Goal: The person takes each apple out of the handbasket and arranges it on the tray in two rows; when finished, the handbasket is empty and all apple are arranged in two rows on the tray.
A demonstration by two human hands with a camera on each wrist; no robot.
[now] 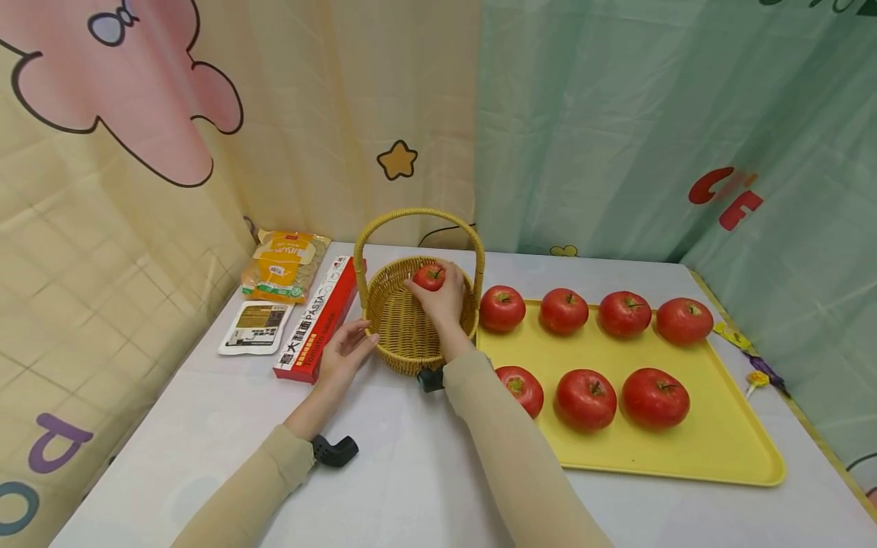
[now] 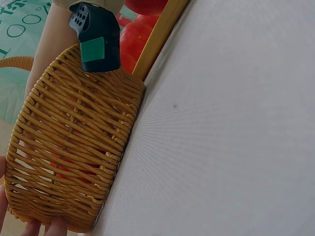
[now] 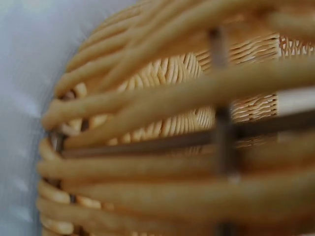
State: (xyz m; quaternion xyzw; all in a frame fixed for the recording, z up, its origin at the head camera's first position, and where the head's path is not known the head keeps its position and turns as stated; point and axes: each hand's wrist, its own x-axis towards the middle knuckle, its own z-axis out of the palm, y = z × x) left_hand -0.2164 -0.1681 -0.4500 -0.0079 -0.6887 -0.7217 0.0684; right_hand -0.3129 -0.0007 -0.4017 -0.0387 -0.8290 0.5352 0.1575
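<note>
The white table (image 1: 384,472) carries everything, and both forearms lie over it. To the right of the right hand lies the yellow tray (image 1: 719,441), with seven tomatoes (image 1: 585,399) on it in two rows. Between the two hands stands the wicker basket (image 1: 404,331) with its tall handle. The left hand (image 1: 346,354) rests against the basket's outer wall, fingers nearly straight and relaxed, so it steadies and does not grip. Left of this hand lie a red pasta box (image 1: 317,320), a yellow bag (image 1: 284,266) and a small white packet (image 1: 256,327). The right hand (image 1: 438,297) is above the basket's far rim, and its fingers are curled around one small tomato (image 1: 429,276), which is held over the inside of the basket.

I think the risk is this: the tomato is high above the basket bottom, so if the fingers let go there, it may fall hard and bruise. The wrist may also knock the handle, and the basket could slide, because the left hand only touches it.
</note>
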